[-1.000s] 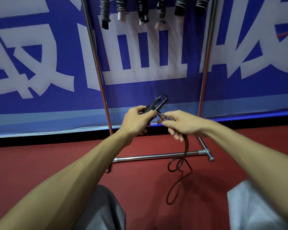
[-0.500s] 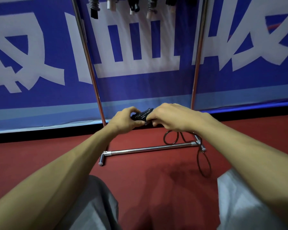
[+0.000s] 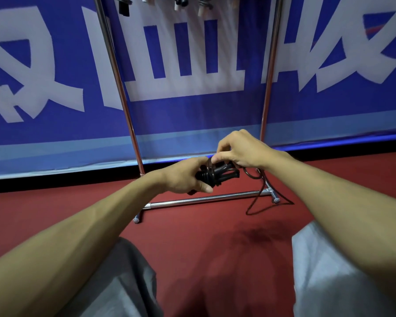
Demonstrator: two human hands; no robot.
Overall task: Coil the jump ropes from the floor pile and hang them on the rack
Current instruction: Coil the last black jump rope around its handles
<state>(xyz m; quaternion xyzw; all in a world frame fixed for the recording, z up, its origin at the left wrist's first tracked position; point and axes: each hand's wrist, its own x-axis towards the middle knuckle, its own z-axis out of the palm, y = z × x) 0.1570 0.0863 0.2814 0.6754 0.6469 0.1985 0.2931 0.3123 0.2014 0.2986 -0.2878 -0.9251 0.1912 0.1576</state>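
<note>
Jump rope (image 3: 218, 174): more wraps than before

**Cam setup: one head-worn wide-angle, pitched forward and down**

Single view, worn on the person's head, looking out along both forearms. It faces the blue banner (image 3: 192, 115) and the rack (image 3: 114, 72) standing before it. Downward tilt: red floor (image 3: 55, 213) fills the lower half, grey trouser knees (image 3: 124, 282) sit at the bottom edge. Close range: left hand (image 3: 183, 177) and right hand (image 3: 240, 149), jump rope (image 3: 217, 173) between them, sit mid-frame at the end of the outstretched arms, near the rack's base. Top edge crops the rack across its uprights; only the lower ends of the hung ropes (image 3: 124, 8) show. The wide lens makes the uprights lean.
</note>
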